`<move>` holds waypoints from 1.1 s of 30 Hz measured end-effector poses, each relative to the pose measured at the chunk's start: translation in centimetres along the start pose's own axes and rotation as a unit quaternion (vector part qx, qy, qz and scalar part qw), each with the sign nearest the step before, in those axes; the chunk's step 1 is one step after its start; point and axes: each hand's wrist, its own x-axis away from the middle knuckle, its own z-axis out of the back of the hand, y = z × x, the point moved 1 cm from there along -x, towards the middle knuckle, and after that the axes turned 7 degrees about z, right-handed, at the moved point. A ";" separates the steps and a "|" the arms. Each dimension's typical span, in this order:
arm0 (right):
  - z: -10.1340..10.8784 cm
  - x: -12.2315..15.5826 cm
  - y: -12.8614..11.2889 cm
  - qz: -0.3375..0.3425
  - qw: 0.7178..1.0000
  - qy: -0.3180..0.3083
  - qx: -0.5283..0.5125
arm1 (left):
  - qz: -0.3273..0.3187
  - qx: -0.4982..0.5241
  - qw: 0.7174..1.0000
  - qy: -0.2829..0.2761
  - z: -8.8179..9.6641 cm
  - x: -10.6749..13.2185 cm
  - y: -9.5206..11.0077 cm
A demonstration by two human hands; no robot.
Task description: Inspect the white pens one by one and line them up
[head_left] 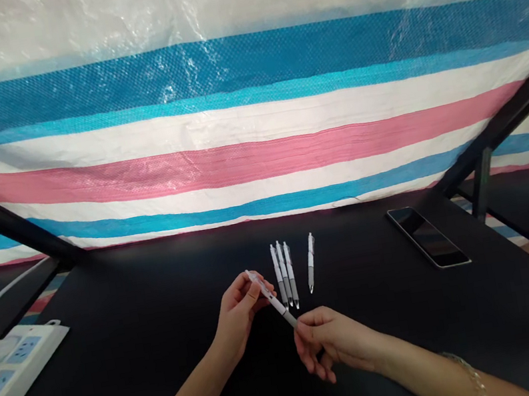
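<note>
A white pen (269, 297) is held slanted above the black table (139, 327) between both hands. My left hand (239, 313) is closed on its upper barrel. My right hand (329, 340) pinches its lower grey tip with thumb and forefinger. Just behind the hands, three white pens (284, 274) lie side by side on the table, tips pointing toward me. One more white pen (310, 262) lies a little to their right, apart from them.
A dark phone (428, 235) lies face up at the right of the table. A white power strip (0, 377) with a white cable sits at the left edge. Black frame bars (500, 125) slant down on both sides before a striped tarp (252, 125).
</note>
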 end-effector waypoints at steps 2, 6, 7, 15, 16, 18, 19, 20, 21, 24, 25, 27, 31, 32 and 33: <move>0.1 0.0 0.0 -0.017 1.000 -0.003 0.002 | -0.011 0.001 1.000 -0.019 0.0 0.0 -0.1; 0.2 0.0 -0.2 -0.047 0.999 -0.012 0.006 | -0.017 0.010 0.999 -0.038 -0.1 0.0 -0.2; 0.3 0.0 -0.3 -0.049 0.999 -0.013 0.003 | -0.015 0.013 0.999 -0.034 -0.1 0.1 -0.2; 0.1 -0.2 -0.1 -0.006 0.997 -0.014 -0.076 | -0.006 -0.034 0.999 0.007 -0.8 0.5 -0.2; 0.1 -0.2 -0.1 -0.007 0.996 -0.016 -0.082 | -0.007 -0.040 0.999 0.008 -0.9 0.6 -0.2; 0.0 -0.2 -0.2 -0.012 0.996 -0.020 -0.089 | -0.005 -0.047 0.999 0.013 -1.0 0.6 -0.4; 0.0 -0.1 -0.2 -0.014 0.995 -0.022 -0.092 | -0.004 -0.050 0.999 0.016 -1.1 0.6 -0.5; 0.0 -0.1 -0.3 -0.016 0.995 -0.024 -0.093 | -0.003 -0.052 0.998 0.018 -1.2 0.7 -0.5; 0.0 -0.1 -0.3 -0.017 0.995 -0.026 -0.093 | -0.005 -0.053 0.998 0.020 -1.2 0.7 -0.6; -0.1 0.0 -0.4 -0.016 0.995 -0.028 -0.092 | -0.019 -0.056 0.998 0.025 -1.3 0.7 -0.5; -0.1 0.0 -0.4 -0.015 0.995 -0.029 -0.092 | -0.025 -0.058 0.998 0.025 -1.4 0.7 -0.4; -0.1 0.0 -0.3 -0.012 0.995 -0.030 -0.093 | -0.036 -0.068 0.997 0.021 -1.4 0.6 -0.3; 0.0 -0.1 -0.1 -0.012 0.995 -0.034 -0.094 | -0.043 -0.093 0.995 0.015 -1.4 0.6 -0.2; 0.1 -0.1 -0.1 -0.012 0.995 -0.035 -0.093 | -0.042 -0.096 0.994 0.017 -1.4 0.6 -0.2; 0.1 -0.2 -0.1 -0.012 0.995 -0.035 -0.092 | -0.041 -0.097 0.994 0.019 -1.3 0.6 -0.2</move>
